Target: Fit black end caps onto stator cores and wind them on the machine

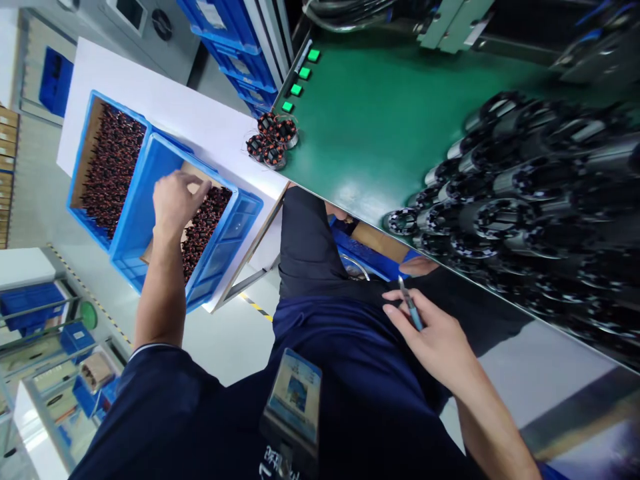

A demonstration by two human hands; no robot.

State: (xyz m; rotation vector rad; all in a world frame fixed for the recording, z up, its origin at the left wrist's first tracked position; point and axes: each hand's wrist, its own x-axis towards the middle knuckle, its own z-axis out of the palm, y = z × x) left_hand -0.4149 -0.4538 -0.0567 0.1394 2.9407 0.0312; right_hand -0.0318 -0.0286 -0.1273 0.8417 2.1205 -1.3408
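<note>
My left hand (176, 200) hovers over a blue bin (131, 227) of small dark, copper-coloured parts (207, 223) and cardboard. Its fingers are curved, with a gap between thumb and forefinger and nothing visible between them. In front of my lap, my right hand (433, 330) grips a slim pen-like tool (412, 308) with a blue-grey handle and a pale tip pointing away from me. Several copper-wound motor stators (273, 140) stand grouped at the left corner of the green work surface (370, 133). Many metal rings with black inserts (505, 217) are stacked on its right side.
A second blue bin (75, 210) full of similar parts adjoins the first on a white table (165, 90). Green square buttons (297, 89) line the bench's left edge. Stacked blue crates (240, 63) stand behind. Machine parts (455, 23) rise at the back, and another blue container (365, 257) sits under the bench.
</note>
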